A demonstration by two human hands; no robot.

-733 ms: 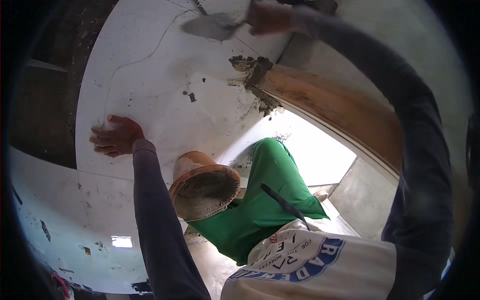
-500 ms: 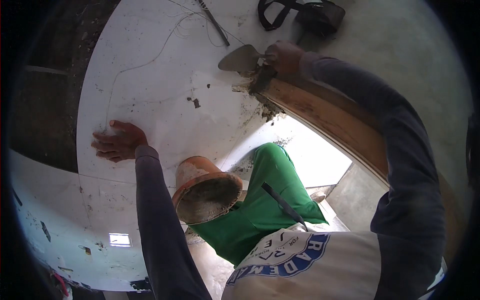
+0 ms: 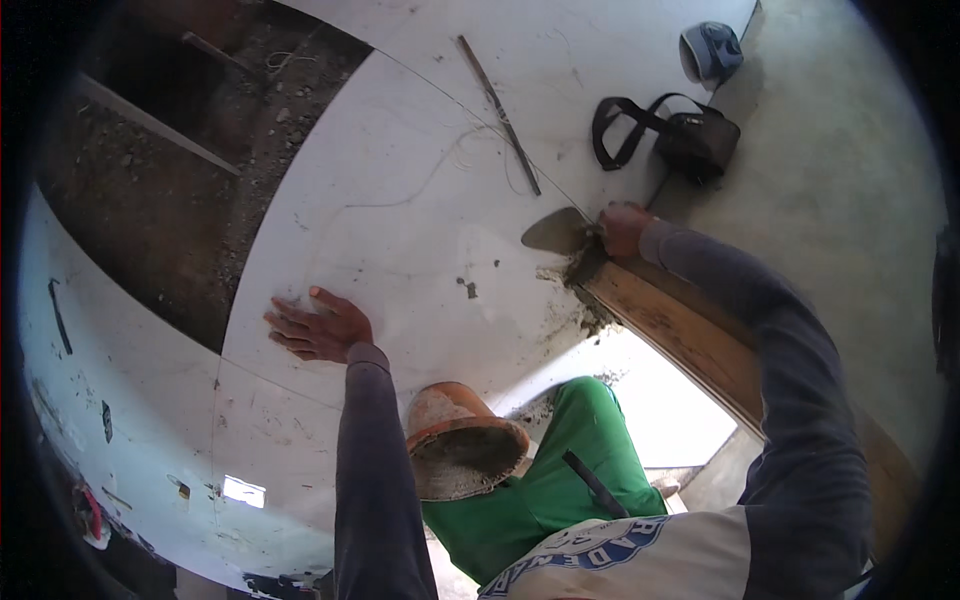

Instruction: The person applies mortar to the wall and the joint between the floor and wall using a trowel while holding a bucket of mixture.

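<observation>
My left hand (image 3: pixel 322 326) lies flat on the white tiled floor (image 3: pixel 420 250), fingers spread, holding nothing. At the upper right my right hand (image 3: pixel 625 229) is closed round the handle of a pointing trowel (image 3: pixel 558 231). The trowel's grey blade points left, just above the end of a wooden beam (image 3: pixel 672 330). Dark wet mortar (image 3: pixel 590 268) clings to that end of the beam, below the blade. An orange bucket (image 3: pixel 465 440), tilted toward me and crusted with mortar inside, stands in front of my green trouser leg (image 3: pixel 590 440).
Beyond the trowel lie a black strap bag (image 3: pixel 697 143), a grey-blue object like a cap or shoe (image 3: pixel 712 53), and a thin metal bar (image 3: pixel 500 115). A loose wire (image 3: pixel 400 198) trails over the floor. To the left, the tiles end at a dark dirt pit (image 3: pixel 180 200).
The view has shifted, so the whole scene sits lower and further right, bringing the pit and grey-blue object in. Both hands keep nearly the same places on the floor and trowel.
</observation>
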